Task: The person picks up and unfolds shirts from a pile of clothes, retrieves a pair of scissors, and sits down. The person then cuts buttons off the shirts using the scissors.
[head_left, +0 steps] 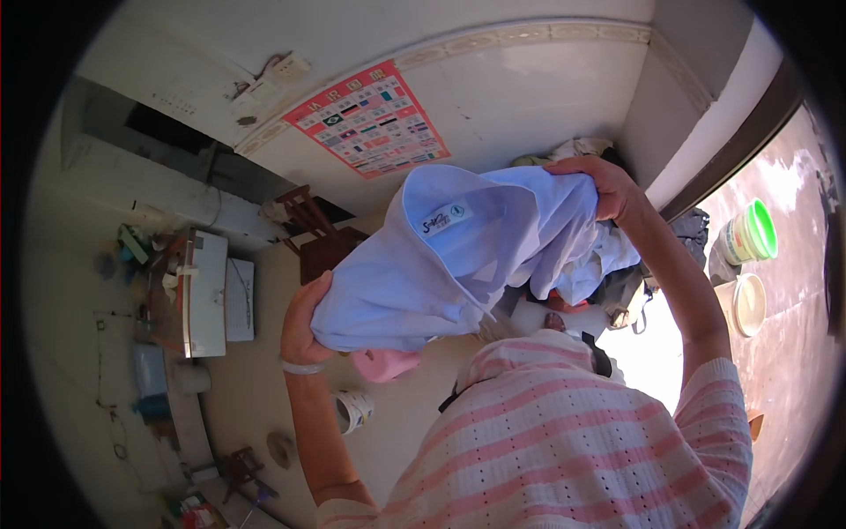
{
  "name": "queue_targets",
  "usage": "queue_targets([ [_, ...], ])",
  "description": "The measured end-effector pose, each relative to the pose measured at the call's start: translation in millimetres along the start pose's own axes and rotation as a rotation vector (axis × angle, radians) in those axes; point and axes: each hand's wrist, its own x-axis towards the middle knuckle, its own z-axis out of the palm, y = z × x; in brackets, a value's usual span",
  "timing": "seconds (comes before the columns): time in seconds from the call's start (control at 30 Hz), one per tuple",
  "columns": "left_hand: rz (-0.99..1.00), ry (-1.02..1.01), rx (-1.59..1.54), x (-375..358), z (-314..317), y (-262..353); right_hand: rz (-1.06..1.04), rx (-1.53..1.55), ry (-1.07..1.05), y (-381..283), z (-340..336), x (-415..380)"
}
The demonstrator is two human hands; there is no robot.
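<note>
A pale blue-white shirt (379,282) is held up in front of me between both hands. Its neck opening faces me, and a white label (448,218) with dark lettering shows inside the collar. My left hand (304,322), with a pale band at the wrist, grips one end of the shirt, its fingers partly behind the cloth. At the opposite end, my right hand (604,183) is closed on the bunched fabric. The lower part of the shirt hangs in folds below the right hand.
Clothes (586,150) are heaped behind the shirt by the wall. Beyond it stands a dark wooden chair (322,247). A pink basin (385,364) and a white bucket (354,411) are on the floor. Outside the doorway is a green-rimmed bucket (747,234). A flag poster (370,119) hangs on the wall.
</note>
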Motion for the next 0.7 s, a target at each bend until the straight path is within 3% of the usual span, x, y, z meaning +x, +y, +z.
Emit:
queue_targets([
  [0.13, -0.215, 0.087, -0.224, 5, -11, 1, 0.048, 0.048, 0.006, 3, -5, 8],
  [0.4, -0.218, 0.092, -0.266, -6, 3, 7, 0.024, -0.005, 0.091, 12, -2, 14],
  [0.47, -0.220, 0.072, -0.276, -5, 5, 10, -0.168, -0.395, 0.156, 14, -5, 18],
  [0.5, -0.229, 0.051, -0.271, -6, 10, 11, -0.159, -0.396, 0.151, 18, -3, 19],
  [0.57, -0.244, 0.044, -0.271, -4, 14, 9, -0.490, -1.005, -0.029, 31, 5, 20],
  [0.6, -0.255, 0.018, -0.253, 0, 15, 9, -0.483, -1.002, -0.037, 37, 13, 19],
  [0.67, -0.266, -0.003, -0.232, 6, 17, 8, -0.542, -1.187, -0.316, 46, 33, 21],
  [0.7, -0.265, -0.093, -0.176, 8, 20, 7, -0.542, -1.182, -0.320, 52, 40, 27],
])
